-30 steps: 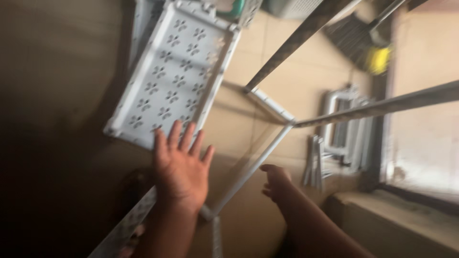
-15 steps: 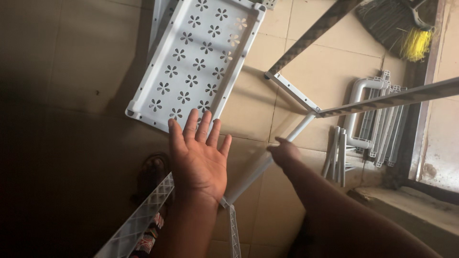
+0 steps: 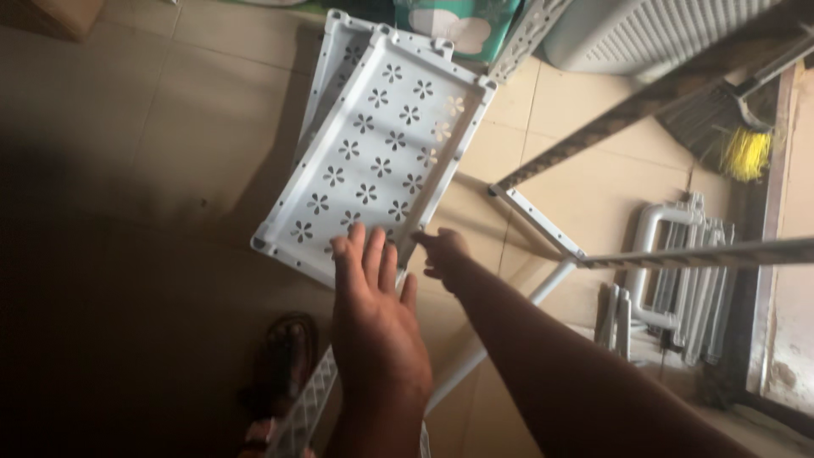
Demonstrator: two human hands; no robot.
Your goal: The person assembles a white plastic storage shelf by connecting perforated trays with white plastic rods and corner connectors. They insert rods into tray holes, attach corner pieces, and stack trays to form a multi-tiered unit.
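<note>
Two hands reach toward our white perforated tray (image 3: pixel 377 153), which lies on the tiled floor (image 3: pixel 170 127), long axis running away up-right. Left hand (image 3: pixel 373 314), fingers spread, overlaps its near edge; right hand (image 3: pixel 443 254), loosely curled, touches its right rim.

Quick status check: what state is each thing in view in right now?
White perforated plastic shelf tray: tilted on the floor, stacked over another.
Left hand: open, fingers spread, at the tray's near edge.
Right hand: reaching to the tray's edge; grip unclear.
White tubes: lying loose in a pile.
</note>
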